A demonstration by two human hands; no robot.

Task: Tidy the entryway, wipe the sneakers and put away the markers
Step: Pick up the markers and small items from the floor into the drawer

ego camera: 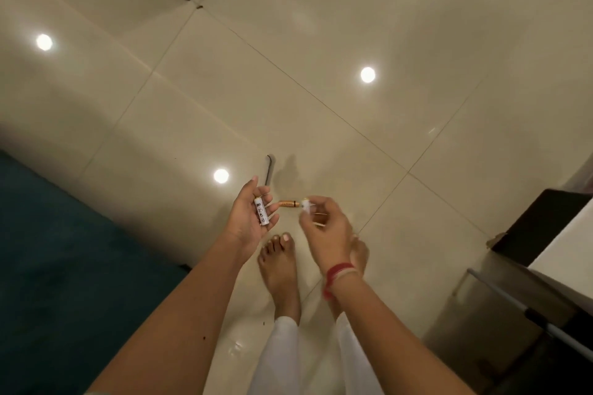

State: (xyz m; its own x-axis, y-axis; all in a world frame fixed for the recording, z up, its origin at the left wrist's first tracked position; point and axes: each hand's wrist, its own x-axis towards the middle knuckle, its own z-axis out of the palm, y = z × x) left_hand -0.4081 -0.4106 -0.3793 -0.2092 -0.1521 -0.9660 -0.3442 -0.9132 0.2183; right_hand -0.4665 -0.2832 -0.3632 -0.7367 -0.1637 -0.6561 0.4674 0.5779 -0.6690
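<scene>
Fingers [272, 207] of the left hand [247, 218] lie straight, palm up, a white tube [261, 212] resting across them. Just beside it, the right hand [325, 226] pinches a gold tube [288, 203] by its white end. Bare feet [280, 261] stand below on the tiled floor [288, 74]; a blue rug [64, 250] lies to the left.

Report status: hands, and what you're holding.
Left hand open, white cylinder lying on palm. Right hand pinching copper cylinder. Thin dark thing on floor ahead.
</scene>
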